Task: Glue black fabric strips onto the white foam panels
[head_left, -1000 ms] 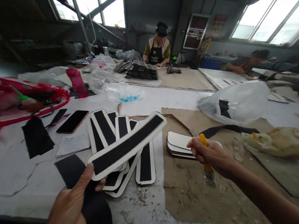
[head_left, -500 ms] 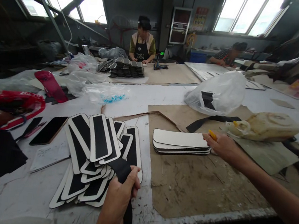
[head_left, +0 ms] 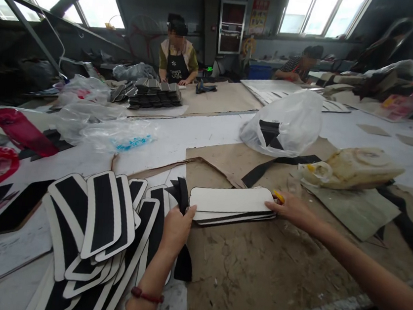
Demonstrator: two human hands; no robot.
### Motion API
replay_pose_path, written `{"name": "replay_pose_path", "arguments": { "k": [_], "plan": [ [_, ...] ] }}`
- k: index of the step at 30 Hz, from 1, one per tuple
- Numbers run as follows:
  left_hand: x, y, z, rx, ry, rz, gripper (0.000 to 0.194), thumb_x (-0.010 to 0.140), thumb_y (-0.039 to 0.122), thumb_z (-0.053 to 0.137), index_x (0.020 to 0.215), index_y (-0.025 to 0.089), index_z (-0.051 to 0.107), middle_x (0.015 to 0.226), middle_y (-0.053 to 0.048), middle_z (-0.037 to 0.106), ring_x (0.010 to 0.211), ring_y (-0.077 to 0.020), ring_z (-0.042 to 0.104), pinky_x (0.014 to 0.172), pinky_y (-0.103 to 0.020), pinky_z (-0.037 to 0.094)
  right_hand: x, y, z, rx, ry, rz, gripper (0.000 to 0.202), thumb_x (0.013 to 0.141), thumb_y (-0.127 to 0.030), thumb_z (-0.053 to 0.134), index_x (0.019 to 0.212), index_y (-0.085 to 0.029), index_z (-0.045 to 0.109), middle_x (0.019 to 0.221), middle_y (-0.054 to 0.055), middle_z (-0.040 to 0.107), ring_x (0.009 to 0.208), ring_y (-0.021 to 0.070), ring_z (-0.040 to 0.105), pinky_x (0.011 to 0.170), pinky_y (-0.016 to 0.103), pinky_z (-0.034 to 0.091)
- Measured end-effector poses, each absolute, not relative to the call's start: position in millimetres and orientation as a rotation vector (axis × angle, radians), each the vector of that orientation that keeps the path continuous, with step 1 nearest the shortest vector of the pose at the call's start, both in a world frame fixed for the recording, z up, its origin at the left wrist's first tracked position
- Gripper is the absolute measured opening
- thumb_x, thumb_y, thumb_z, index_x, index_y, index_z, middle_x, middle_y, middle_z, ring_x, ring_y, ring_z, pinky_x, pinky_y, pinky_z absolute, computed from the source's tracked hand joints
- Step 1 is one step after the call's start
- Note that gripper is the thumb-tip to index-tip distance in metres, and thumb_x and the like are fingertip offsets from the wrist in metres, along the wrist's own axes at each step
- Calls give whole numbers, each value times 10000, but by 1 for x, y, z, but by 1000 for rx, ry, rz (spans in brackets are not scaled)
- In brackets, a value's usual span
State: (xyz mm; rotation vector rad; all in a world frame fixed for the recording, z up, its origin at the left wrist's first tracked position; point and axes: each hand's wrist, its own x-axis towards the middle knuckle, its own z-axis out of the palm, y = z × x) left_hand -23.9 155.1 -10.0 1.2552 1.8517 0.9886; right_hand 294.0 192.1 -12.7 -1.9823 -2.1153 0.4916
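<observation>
A small stack of white, round-cornered pieces (head_left: 229,200) with dark layers between them lies on the brown sheet. My left hand (head_left: 178,226) is closed around a black strip (head_left: 184,262), whose ends show above and below the fist. Its thumb touches the stack's left end. At the right end, my right hand (head_left: 287,209) has its fingers on the stack's edge, and a yellow tool (head_left: 278,197), mostly hidden, is in its grip. Left of my left hand lies a loose pile of black pieces with white borders (head_left: 105,213).
Brown sheeting (head_left: 244,279) covers the table's right part. Beyond the stack are a clear plastic bag (head_left: 288,119) and a yellowed plastic bottle (head_left: 365,168) on its side. A dark phone (head_left: 17,208) lies at left. A co-worker (head_left: 178,55) stands across the table; another person (head_left: 301,64) is farther right.
My left hand has moved up and right from beside the bordered pieces to the white stack's left end, carrying the black strip. My right hand stays at the right end. The view has shifted.
</observation>
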Motion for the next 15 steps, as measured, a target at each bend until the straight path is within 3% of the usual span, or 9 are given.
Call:
{"name": "replay_pose_path", "arguments": {
  "k": [4, 10, 15],
  "plan": [
    [-19, 141, -10, 1176, 1858, 997, 367, 679, 434, 622, 853, 112, 652, 814, -134, 684, 823, -284, 626, 767, -373, 437, 293, 191, -8, -1973, -2036, 560, 287, 774, -451, 513, 787, -181, 612, 781, 47, 658, 700, 201, 588, 594, 271, 398],
    [-17, 115, -5, 999, 1767, 1049, 451, 629, 499, 655, 862, 115, 611, 577, 10, 578, 492, -137, 492, 508, -265, 394, 293, 178, 8, -1935, -1872, 749, 313, 757, -465, 523, 767, -164, 609, 682, 19, 620, 614, 162, 556, 530, 252, 389],
    [-12, 63, 4, 834, 1715, 952, 358, 622, 485, 684, 673, 161, 540, 409, 69, 456, 405, -92, 389, 436, -222, 297, 299, 155, 24, -1910, -1791, 949, 316, 725, -490, 554, 715, -175, 572, 609, -11, 565, 534, 127, 493, 462, 237, 340]
  ]
}}
